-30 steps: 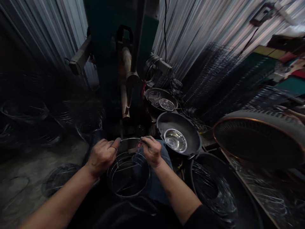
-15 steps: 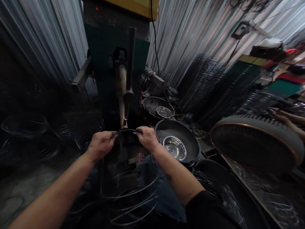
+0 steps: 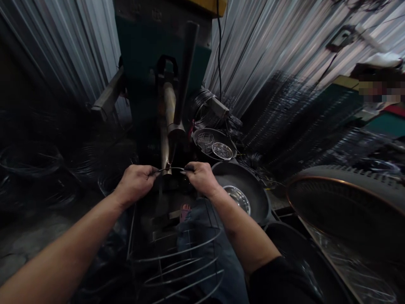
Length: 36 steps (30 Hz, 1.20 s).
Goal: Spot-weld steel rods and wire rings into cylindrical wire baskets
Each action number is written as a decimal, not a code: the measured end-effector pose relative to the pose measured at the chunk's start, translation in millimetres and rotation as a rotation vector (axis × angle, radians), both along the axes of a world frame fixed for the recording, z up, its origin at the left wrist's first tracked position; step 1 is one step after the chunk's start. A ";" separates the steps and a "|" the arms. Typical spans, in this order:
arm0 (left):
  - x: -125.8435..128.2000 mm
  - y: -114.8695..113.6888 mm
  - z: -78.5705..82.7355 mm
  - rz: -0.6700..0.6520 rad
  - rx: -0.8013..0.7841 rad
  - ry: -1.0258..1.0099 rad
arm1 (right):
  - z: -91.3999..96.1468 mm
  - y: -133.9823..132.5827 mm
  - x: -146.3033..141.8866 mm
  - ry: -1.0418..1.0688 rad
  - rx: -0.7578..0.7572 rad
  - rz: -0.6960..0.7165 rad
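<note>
My left hand (image 3: 136, 183) and my right hand (image 3: 201, 179) are closed, each pinching one side of a thin metal wire (image 3: 173, 168). The wire bows slightly upward between my fingertips, at the lower tip of a welding-type machine's metal arm (image 3: 169, 101). Whether wire and tip touch is hard to tell. Below my hands, over my legs, is a frame of curved wires (image 3: 186, 249); I cannot tell whether it joins the held wire. Close to my right forearm, a shiny metal bowl (image 3: 238, 198) sits in a dark round pan (image 3: 259, 200).
Behind the first pan stands another pan (image 3: 199, 134) with small wire pieces and a metal dish. A round grey slotted object with a copper-coloured rim (image 3: 344, 182) rises at right. Wire coils (image 3: 202, 105) hang beside the machine. Dark wire rings (image 3: 31, 160) lie at left.
The view has shifted, so the machine and pans appear farther right. Both hands keep their pinch on the wire. More of the curved wire frame shows below. Another person's hand at right has left view.
</note>
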<state>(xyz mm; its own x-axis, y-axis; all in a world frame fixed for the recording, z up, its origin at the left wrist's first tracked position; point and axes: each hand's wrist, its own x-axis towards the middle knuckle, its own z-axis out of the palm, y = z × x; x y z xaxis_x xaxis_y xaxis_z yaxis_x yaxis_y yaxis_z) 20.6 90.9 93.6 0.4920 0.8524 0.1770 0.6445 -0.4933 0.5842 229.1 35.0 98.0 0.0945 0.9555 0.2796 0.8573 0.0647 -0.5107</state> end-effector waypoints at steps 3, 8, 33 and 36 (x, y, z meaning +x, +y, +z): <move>3.4 5.2 5.9 0.009 -0.022 0.021 | 5.5 4.3 2.2 0.024 -0.010 -0.002; 6.9 9.7 10.4 0.011 -0.050 0.029 | 7.1 10.0 4.5 0.061 -0.014 0.027; 8.4 16.9 6.2 0.030 -0.058 0.082 | 0.7 18.2 4.3 0.061 -0.038 0.005; 8.8 17.4 7.3 0.017 -0.048 0.086 | 1.5 18.6 4.3 0.053 -0.048 0.005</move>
